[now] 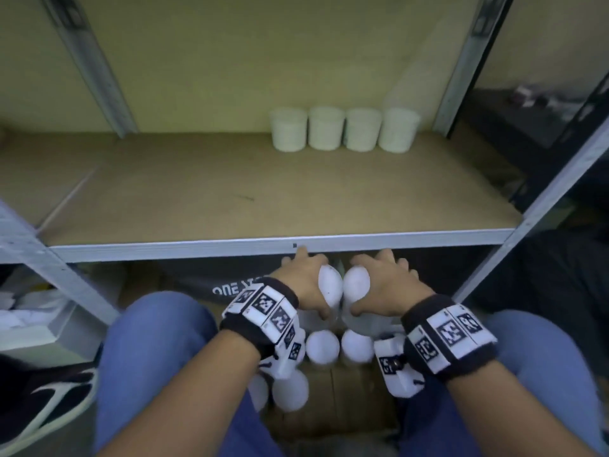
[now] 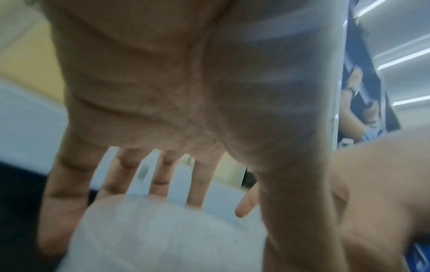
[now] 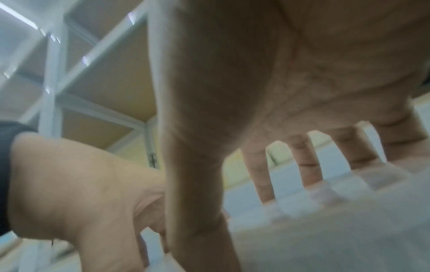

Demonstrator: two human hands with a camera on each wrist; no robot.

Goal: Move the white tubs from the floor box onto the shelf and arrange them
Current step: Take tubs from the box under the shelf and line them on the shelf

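Below the shelf's front rail, my left hand point(image 1: 308, 285) grips a white tub point(image 1: 331, 286) from above, fingers spread over its lid and thumb on its near side. Beside it, my right hand point(image 1: 384, 285) grips a second white tub point(image 1: 357, 282) the same way; the two tubs touch. The left wrist view shows the left hand point(image 2: 163, 110) spread over a white lid point(image 2: 163, 230). In the right wrist view the right hand point(image 3: 267, 82) lies on its lid point(image 3: 325, 230). More tubs point(image 1: 322, 346) stand in the cardboard floor box point(image 1: 346, 400). Several tubs point(image 1: 342, 130) stand in a row at the back right of the shelf board point(image 1: 263, 199).
The grey front rail point(image 1: 197, 252) runs just above my fingers. Slanted metal uprights point(image 1: 560, 179) frame the shelf at both sides. My knees in blue trousers point(image 1: 148, 341) flank the box. A dark bag with lettering point(image 1: 211, 278) lies behind it, and a shoe point(image 1: 43, 400) at the left.
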